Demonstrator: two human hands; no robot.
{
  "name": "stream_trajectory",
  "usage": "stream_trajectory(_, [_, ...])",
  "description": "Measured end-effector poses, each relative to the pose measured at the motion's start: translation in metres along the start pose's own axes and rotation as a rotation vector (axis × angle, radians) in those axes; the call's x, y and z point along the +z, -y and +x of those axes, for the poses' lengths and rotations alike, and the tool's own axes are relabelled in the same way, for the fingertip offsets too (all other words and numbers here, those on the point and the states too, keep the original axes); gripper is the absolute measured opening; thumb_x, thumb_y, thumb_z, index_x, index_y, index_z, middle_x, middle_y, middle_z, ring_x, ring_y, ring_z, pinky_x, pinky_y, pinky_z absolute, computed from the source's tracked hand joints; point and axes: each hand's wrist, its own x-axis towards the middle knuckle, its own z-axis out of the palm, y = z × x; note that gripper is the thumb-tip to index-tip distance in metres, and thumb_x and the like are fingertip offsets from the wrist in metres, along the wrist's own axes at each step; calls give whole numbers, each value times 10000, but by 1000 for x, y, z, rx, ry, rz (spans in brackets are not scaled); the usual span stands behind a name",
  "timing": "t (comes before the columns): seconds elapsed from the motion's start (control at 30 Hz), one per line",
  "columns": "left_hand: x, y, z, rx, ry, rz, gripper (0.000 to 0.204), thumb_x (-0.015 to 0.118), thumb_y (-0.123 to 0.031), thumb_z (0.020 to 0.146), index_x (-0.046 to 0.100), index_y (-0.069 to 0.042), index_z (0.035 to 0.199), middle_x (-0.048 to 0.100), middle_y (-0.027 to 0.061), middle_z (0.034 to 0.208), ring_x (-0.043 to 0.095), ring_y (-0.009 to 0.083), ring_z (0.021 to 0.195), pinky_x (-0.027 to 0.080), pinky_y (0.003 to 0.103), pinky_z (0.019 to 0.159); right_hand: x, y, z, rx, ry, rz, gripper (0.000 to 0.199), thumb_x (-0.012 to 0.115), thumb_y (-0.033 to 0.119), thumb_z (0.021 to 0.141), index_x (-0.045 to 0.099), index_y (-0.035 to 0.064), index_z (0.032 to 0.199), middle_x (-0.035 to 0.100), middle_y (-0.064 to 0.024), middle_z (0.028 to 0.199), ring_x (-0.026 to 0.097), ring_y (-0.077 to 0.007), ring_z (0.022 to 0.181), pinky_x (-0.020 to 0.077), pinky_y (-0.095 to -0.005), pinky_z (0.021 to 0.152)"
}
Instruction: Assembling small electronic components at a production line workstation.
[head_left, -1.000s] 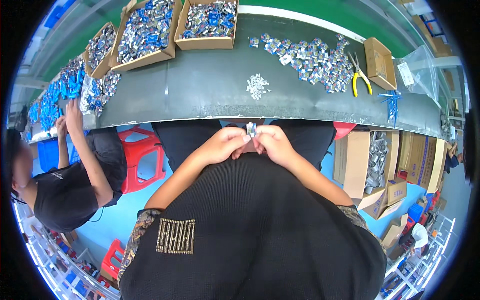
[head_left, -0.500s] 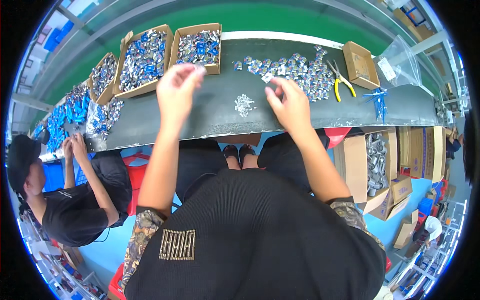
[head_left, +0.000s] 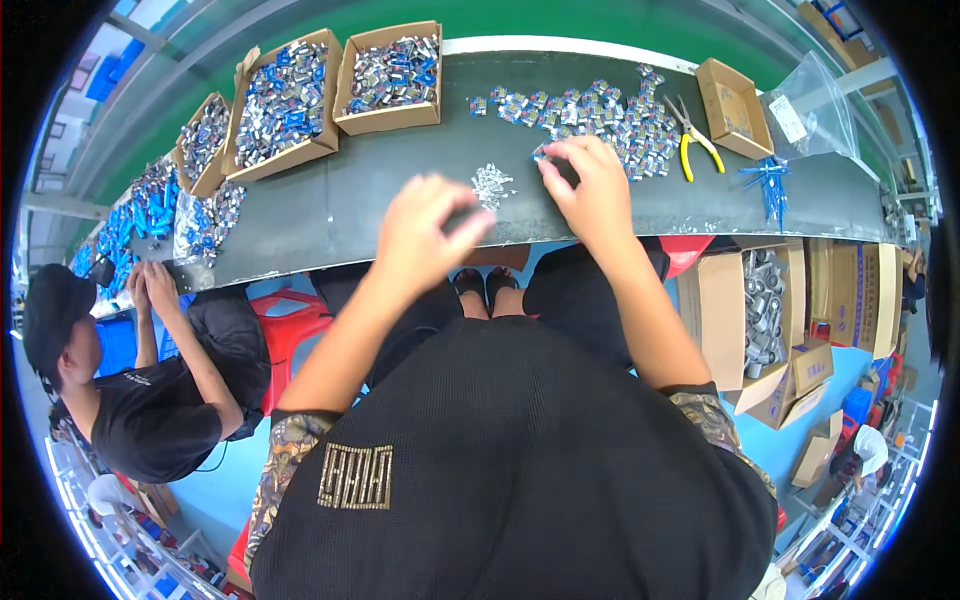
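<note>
My left hand (head_left: 428, 232) hangs over the front of the dark bench, smeared by motion, its thumb and fingers apart with nothing visible between them. Close to its fingertips lies a small heap of tiny whitish, clear-looking pieces (head_left: 491, 187). My right hand (head_left: 592, 190) pinches a small blue-and-silver part (head_left: 540, 155) between thumb and forefinger. Just beyond that hand spreads a wide patch of similar small blue-and-silver parts (head_left: 640, 130), some of them hidden behind the fingers.
Cardboard boxes of small parts, including one box (head_left: 388, 120), stand at the back left. Yellow-handled pliers (head_left: 688, 150), an open carton (head_left: 735, 105), blue ties (head_left: 772, 190) and a clear bag (head_left: 815, 115) lie right. A co-worker (head_left: 150, 420) sits at left.
My left hand has come down and right from beside the boxes to the whitish heap, and the pale piece at its fingertips no longer shows. My right hand now pinches a small part.
</note>
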Motion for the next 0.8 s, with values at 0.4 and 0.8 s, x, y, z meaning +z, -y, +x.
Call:
stream_trajectory(0.4, [26,3,-43,54,-55,55,276,797,-183,679,631,-76,872,571,62,847,539,271,806,417,374,702,4,17,-31,309,76,449,169,726,61,782,674,27,939,606,-29,932,555,-95,736,431,-234,634])
stream_trajectory(0.8, [7,-17,-40,-205,35,-311,296,753,-190,785,645,-28,1007,638,77,894,598,206,835,469,316,761,-6,40,-43,73,170,571,196,732,23,773,682,18,963,635,-82,987,638,-161,855,515,-262,692])
